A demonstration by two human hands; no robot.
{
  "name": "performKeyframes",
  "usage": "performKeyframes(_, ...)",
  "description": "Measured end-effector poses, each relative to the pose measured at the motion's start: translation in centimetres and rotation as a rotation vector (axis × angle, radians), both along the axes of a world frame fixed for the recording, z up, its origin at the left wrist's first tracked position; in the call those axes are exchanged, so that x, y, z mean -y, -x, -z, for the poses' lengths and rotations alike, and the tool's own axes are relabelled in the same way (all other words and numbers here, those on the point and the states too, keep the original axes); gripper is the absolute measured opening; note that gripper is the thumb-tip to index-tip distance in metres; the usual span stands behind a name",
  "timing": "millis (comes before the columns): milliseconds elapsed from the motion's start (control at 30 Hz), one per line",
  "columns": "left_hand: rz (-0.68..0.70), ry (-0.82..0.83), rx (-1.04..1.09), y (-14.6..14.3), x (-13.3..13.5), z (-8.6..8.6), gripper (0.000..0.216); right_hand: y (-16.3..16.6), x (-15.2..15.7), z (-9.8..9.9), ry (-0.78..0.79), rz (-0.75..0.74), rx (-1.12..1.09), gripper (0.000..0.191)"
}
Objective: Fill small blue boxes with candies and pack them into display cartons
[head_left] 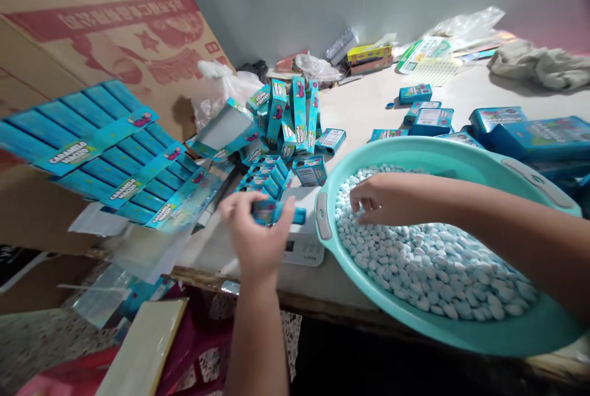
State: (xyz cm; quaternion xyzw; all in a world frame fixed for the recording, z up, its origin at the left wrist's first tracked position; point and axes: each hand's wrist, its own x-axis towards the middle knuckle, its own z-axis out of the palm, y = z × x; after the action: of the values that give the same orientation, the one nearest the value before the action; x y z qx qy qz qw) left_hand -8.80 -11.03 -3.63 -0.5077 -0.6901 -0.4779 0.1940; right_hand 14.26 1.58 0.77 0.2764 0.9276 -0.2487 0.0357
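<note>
A small blue candy box (268, 213) is gripped between the thumb and fingers of my left hand (256, 233), above a white scale (306, 253). The scale's dark display shows partly under the hand. My right hand (386, 199) reaches into a turquoise basin (350, 288) from the right. Its fingers curl down at the pale blue and white candies (428, 276) that fill the basin's lower part. What those fingers hold, if anything, is hidden. Behind the scale stand several small blue boxes (266, 173) in a row, close to my left hand.
Stacked display trays of blue boxes (115, 150) lean at the left by a large cardboard carton (152, 33). Upright boxes (298, 113) cluster behind the scale. More blue boxes (428, 118) lie beyond the basin, a cloth (537, 67) farther back. The table's front edge (207, 282) is worn.
</note>
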Motion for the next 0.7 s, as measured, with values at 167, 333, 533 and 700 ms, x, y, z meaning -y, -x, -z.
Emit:
performKeyframes(167,-0.169,-0.088,-0.057,4.0,3.2,-1.0,0.036,-0.3,-0.1,0.0,-0.027,-0.015,-0.004,0.016)
performKeyframes(333,-0.14,-0.063,-0.132,6.2,2.6,1.0,0.033,0.0,0.1,-0.7,-0.015,-0.01,0.054,0.021)
performKeyframes(533,-0.082,-0.016,-0.177,8.1,3.1,3.2,0.035,0.1,0.4,-1.2,-0.005,0.013,0.118,0.023)
performKeyframes(700,-0.061,-0.058,-0.205,9.0,4.0,4.2,0.034,0.1,0.5,-1.4,0.003,0.005,0.126,0.024)
